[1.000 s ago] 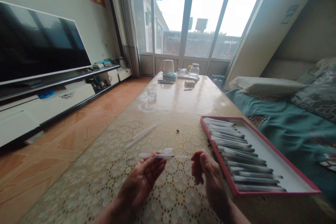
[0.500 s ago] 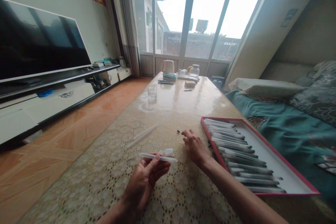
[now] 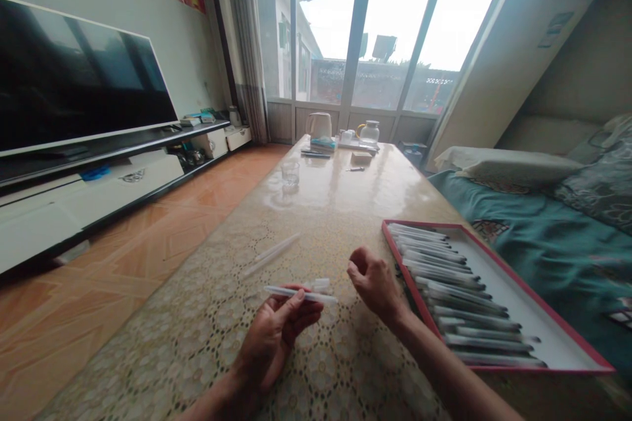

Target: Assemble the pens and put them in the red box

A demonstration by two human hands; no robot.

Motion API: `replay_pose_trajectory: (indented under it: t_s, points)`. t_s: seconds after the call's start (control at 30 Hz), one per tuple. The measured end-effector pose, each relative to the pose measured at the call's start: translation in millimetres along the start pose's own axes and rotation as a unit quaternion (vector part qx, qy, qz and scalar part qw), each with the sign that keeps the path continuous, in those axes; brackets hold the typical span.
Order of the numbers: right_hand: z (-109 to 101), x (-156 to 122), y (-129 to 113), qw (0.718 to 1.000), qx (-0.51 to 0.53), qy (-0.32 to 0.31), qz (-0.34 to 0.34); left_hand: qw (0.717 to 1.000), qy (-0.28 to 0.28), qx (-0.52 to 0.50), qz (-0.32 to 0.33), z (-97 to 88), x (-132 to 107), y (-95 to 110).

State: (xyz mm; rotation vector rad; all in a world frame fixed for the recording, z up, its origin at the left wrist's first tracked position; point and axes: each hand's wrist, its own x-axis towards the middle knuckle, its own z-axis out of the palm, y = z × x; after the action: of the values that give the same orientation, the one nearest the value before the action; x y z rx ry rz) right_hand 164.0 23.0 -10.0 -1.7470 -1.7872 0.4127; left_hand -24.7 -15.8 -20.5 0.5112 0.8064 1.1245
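Note:
My left hand (image 3: 281, 322) is closed around a translucent white pen barrel (image 3: 301, 295), held nearly level above the patterned tablecloth. Just behind the barrel lie clear pen caps (image 3: 320, 284), partly covered by my fingers. My right hand (image 3: 370, 276) is closed in a pinch over the table, left of the tray. What sits in its fingers is hidden, though the small black plug that lay beside them has gone from the cloth. Two more clear barrels (image 3: 272, 255) rest farther forward. A red-rimmed tray (image 3: 548, 316) at the right carries rows of pens (image 3: 459, 286) with black ends.
A drinking glass (image 3: 290, 174) stands on the table's left side. Toward the far end are a kettle (image 3: 320, 125), a glass jug (image 3: 369, 132) and a small box (image 3: 361, 157). A sofa (image 3: 503, 210) runs along the right; a TV cabinet (image 3: 148, 174) lines the left.
My right hand's fingers have closed, and the small black plug by its fingertips is no longer on the table. My left hand keeps the barrel in much the same position.

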Motion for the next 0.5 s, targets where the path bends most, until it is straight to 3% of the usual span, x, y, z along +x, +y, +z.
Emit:
replay_pose_trajectory:
  t_s: [0.1, 0.17, 0.23, 0.5]
  points:
    - [-7.6, -36.8, -5.5, 0.995, 0.094, -0.026, 0.010, 1.000, -0.008, -0.005, -0.005, -0.1, -0.6, -1.6]
    - [-8.7, -55.4, -9.6, 0.963, 0.266, -0.038, 0.029, 1.000, -0.011, -0.005, -0.009, 0.2, -0.5, -2.6]
    - [-6.9, -66.6, -12.7, 0.930, 0.363, -0.038, 0.042, 1.000, -0.017, -0.001, -0.011, 0.7, -0.1, -3.2]
    - [7.0, -71.7, -10.8, 0.899, 0.434, -0.037, 0.038, 0.999, -0.044, 0.023, -0.017, -1.3, 0.2, -4.2]
